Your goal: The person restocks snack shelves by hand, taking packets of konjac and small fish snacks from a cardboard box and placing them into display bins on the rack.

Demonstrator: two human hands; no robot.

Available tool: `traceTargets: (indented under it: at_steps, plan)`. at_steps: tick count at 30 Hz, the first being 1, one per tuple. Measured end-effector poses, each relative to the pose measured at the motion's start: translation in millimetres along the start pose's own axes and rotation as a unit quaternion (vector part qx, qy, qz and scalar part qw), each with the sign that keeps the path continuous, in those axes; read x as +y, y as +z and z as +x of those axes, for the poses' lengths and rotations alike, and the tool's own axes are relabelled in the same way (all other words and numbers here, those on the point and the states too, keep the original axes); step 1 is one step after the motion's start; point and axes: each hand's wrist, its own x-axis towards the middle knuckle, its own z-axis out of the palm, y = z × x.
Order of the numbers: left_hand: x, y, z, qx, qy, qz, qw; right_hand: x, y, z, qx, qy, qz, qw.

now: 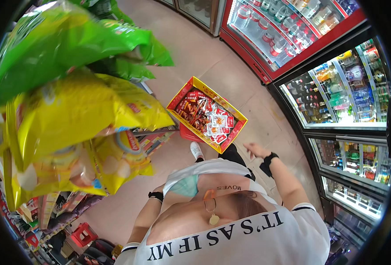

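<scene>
My right hand (257,150) hangs at my right side, its fingers loosely bent and apart, with nothing seen in it. A black band is on that wrist. My left hand is hidden behind my white shirt; only the forearm and its black wristband (155,196) show. In front of me stands an open yellow-and-red cardboard display box (212,92), apart from my right hand. Small red snack packets (194,102) and white-and-red packets (219,121) lie loose inside it. Beneath the box is a red plastic stool (189,134), mostly covered.
Green (59,49) and yellow chip bags (66,112) jut out close on the left, above store shelves (46,208). On the right runs a row of glass-door drink coolers, one red-framed (260,68), another black-framed (301,127). A red plastic stool (84,234) stands at lower left.
</scene>
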Motion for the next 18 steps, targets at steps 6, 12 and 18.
traceTargets:
  at_steps: [6,12,18]
  plan:
    - [39,24,10,0.037,-0.028,-0.031,0.998,-101,-34,57,-0.033,-0.155,-0.02,0.987]
    - [-10,24,43,0.098,-0.116,-0.087,0.985,-155,-22,100,-0.081,-0.237,-0.177,0.952]
    - [-29,14,79,0.225,-0.11,-0.193,0.949,-182,-6,149,-0.122,-0.173,-0.158,0.965]
